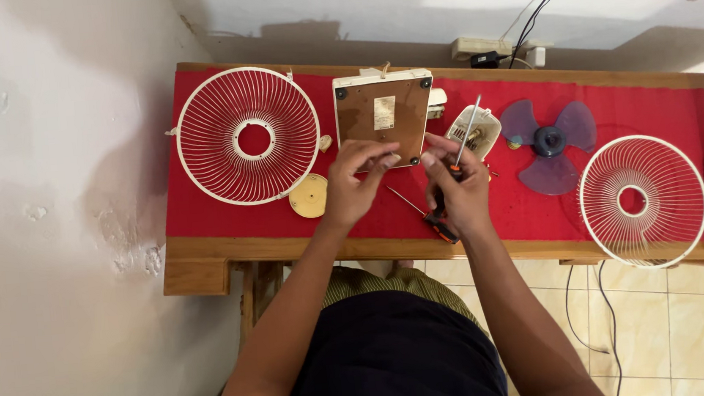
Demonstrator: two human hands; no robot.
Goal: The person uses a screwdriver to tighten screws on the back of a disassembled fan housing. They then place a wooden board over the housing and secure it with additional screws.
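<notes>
Hands at the fan base, mid-table.
I see right hand (pixel 458 187) gripping a screwdriver (pixel 465 133), shaft up; left hand (pixel 356 181) fingertips pinched at the base's (pixel 384 112) lower edge, what they hold I can't tell. Second screwdriver (pixel 425 211) lies beneath. Base sits between white grille (pixel 246 135) and motor (pixel 474 132).

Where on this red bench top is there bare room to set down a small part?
Bare red cloth lies in front of the left fan guard and between the right hand and the purple blade. Around the fan base, both hands and the screwdrivers it is crowded.
</notes>
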